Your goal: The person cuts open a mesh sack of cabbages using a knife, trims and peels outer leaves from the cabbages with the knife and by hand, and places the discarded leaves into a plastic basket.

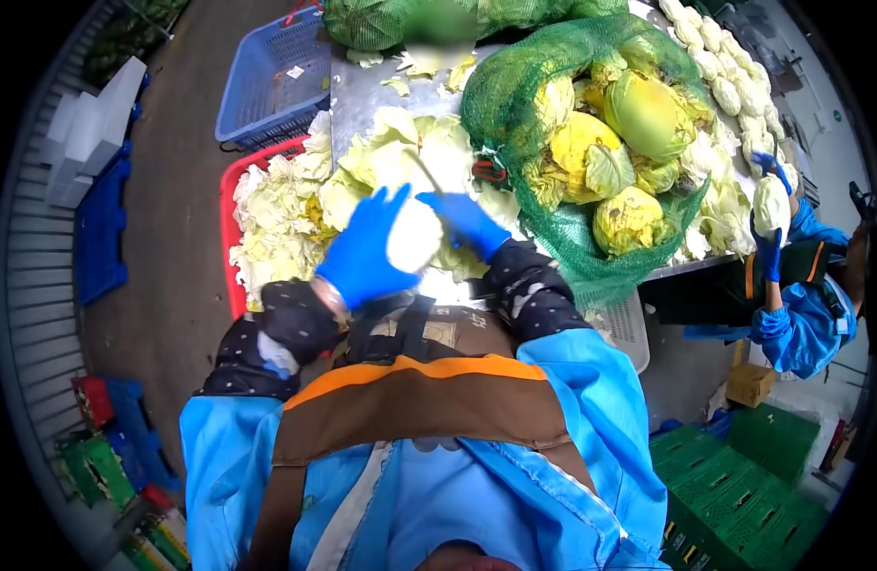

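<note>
Cupped against the spread fingers of the gloved left hand (367, 249), a pale cabbage (415, 236) sits just in front of the person's body, above the near edge of the metal table (351, 97). The curved palm bears on its left side, probably to steady the round shape. Close by on the other side, the gloved right hand (469, 223) is curled and seems to grip a slim tool (425, 171) – perhaps a knife, though the fingers hide its handle. It points away from the body, which likely keeps it clear of the left hand.

Around them, largest first: the table carries a green net bag (491, 90), its mouth spread so that the yellowed cabbages (591, 157) inside lie within reach of the right hand. At the table's left stands a red crate (231, 214) heaped with loose leaves (281, 214) – near the left hand, a short drop for scraps. Beyond it is a blue basket (267, 126). Smallest are the leaf scraps (396, 86) scattered on the metal. Off to the right, a co-worker (808, 324) holds another cabbage (770, 206).
</note>
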Demonstrator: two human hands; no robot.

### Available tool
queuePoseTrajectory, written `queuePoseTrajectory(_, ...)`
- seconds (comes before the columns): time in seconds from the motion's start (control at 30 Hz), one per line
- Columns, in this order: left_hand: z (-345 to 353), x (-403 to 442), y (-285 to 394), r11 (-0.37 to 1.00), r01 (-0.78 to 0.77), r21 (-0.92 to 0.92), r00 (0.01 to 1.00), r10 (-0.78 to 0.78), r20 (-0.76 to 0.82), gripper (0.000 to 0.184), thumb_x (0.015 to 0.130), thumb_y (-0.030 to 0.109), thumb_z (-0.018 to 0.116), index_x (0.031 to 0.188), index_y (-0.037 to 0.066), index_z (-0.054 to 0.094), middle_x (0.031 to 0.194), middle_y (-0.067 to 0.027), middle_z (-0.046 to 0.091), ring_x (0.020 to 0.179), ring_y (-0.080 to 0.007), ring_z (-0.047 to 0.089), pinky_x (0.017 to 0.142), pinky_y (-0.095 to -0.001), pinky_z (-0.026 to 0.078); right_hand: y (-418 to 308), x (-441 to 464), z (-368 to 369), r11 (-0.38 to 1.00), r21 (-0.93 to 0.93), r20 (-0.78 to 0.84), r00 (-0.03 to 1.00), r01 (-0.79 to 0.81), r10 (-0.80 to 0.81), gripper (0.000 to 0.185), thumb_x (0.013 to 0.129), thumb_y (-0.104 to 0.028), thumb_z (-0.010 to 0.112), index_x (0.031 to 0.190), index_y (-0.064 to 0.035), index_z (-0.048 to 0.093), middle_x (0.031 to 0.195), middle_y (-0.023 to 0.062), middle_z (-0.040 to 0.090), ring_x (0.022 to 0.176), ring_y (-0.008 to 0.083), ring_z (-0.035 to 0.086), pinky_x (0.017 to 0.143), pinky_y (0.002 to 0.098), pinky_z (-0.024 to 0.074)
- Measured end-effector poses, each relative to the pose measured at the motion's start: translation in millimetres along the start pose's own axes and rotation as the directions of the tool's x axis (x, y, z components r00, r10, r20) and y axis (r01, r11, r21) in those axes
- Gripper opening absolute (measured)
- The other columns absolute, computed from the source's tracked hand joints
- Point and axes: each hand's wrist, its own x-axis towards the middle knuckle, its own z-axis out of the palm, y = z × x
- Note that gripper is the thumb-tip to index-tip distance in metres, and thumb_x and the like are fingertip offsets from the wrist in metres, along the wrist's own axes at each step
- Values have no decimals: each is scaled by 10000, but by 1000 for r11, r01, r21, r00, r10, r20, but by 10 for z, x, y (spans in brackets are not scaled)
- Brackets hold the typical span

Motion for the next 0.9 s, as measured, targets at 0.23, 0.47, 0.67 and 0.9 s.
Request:
queuePoseTrajectory(0.23,-194,-435,-1165,347,342,-873,913,-344,221,839,662,135,736,1384,14,326,1319,-129,463,1220,-239,446,1032,-355,359,368,-41,179,995,-59,-163,982,87,-95,356,826,-349,646,1058,-82,672,802,75,673,691,128,608,649,291,493)
queuePoseTrajectory(0.47,42,-786,-923,-183,147,-972,885,-415,212,821,629,90,575,1397,4,296,1337,-198,443,1233,-341,441,1035,-423,376,-363,-558,4,974,155,-349,931,167,-104,362,800,-208,700,1118,-48,637,977,79,679,789,79,598,699,229,469)
queuePoseTrajectory(0.67,-88,-693,-705,-231,12,-973,932,-349,95,841,640,91,539,1420,9,234,1375,-228,383,1258,-380,407,1056,-468,350,-854,-860,-51,781,-285,-218,756,556,-618,606,721,-301,779,1251,-135,537,949,35,638,657,107,556,608,256,457)
queuePoseTrajectory(0.9,145,-576,-733,-240,-40,-970,861,-500,88,786,677,71,524,1413,15,254,1369,-198,399,1257,-363,411,1039,-452,370,-627,-1034,68,939,-302,-147,965,167,-219,657,823,-387,666,1380,-156,403,669,80,564,606,186,572,587,313,454)
